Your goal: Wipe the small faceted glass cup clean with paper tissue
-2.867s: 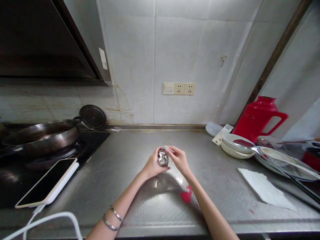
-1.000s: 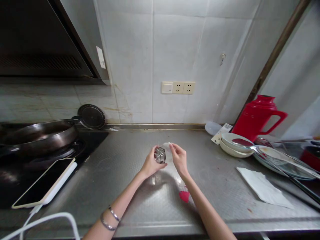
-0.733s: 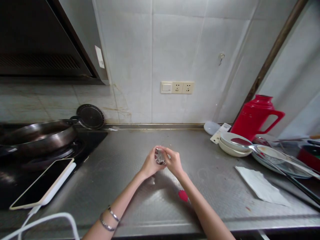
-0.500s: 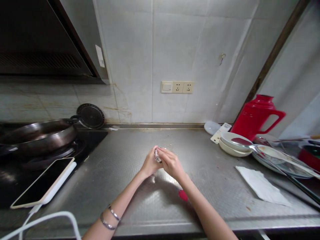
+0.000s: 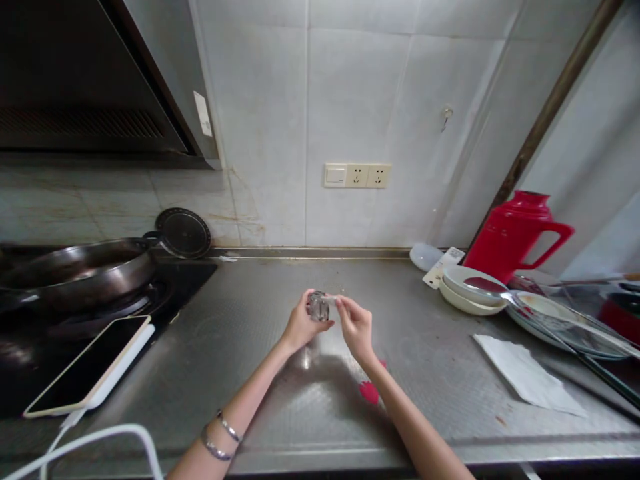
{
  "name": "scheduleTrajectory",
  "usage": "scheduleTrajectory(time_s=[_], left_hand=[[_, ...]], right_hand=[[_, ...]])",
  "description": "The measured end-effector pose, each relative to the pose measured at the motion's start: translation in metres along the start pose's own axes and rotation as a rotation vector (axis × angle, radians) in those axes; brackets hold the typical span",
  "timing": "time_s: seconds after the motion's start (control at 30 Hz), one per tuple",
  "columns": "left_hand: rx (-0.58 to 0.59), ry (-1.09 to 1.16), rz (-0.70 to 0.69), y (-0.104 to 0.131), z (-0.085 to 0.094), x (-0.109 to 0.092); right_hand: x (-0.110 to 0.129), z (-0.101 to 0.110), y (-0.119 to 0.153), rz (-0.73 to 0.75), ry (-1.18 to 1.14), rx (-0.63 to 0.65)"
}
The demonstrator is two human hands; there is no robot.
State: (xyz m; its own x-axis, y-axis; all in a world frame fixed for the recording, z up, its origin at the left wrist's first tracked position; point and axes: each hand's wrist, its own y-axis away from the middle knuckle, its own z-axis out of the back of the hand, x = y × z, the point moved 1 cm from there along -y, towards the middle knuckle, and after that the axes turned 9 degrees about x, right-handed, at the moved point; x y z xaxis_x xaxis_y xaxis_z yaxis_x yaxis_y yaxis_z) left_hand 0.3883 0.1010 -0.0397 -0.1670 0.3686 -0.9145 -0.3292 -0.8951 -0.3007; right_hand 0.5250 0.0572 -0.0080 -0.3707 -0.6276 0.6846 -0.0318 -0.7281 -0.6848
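Note:
My left hand (image 5: 300, 325) is wrapped round a small, shiny, silvery-clear object (image 5: 318, 305), with the thumb along its near side. Its kind is hard to tell; it looks like a small glass jar or something in foil. Close on the right, my right hand (image 5: 356, 327) pinches a thin whitish strip (image 5: 331, 299) between thumb and fingertips. That strip reaches to the object's upper right edge. Both hands are just above the steel counter (image 5: 250, 373). A bright pink-red piece (image 5: 369, 392) lies on the counter, partly covered by my right forearm.
At left, a pan (image 5: 95, 270) sits on the stove, with a phone (image 5: 90, 367) and white cable (image 5: 115, 430) nearer. To the right are a paper napkin (image 5: 527, 373), stacked bowls (image 5: 473, 300), plates with utensils, and a red thermos (image 5: 515, 237). A tiled wall rises behind.
My right hand has come away from the silvery object, moving right with the thin strip in its fingertips. More of the object shows now. My left hand has stayed around it.

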Motion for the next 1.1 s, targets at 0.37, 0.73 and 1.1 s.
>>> scheduleTrajectory(time_s=[0.37,0.73,1.1], left_hand=[[0.085,0.225,0.002,0.005,-0.004,-0.02],[0.055,0.269,0.006,-0.002,0.002,-0.01],[0.05,0.102,0.039,0.002,-0.001,-0.008]], right_hand=[[-0.014,-0.004,-0.001,0.063,-0.012,0.076],[0.006,0.001,0.004,0.263,0.014,0.2],[-0.022,0.001,-0.03,-0.298,-0.288,0.255]])
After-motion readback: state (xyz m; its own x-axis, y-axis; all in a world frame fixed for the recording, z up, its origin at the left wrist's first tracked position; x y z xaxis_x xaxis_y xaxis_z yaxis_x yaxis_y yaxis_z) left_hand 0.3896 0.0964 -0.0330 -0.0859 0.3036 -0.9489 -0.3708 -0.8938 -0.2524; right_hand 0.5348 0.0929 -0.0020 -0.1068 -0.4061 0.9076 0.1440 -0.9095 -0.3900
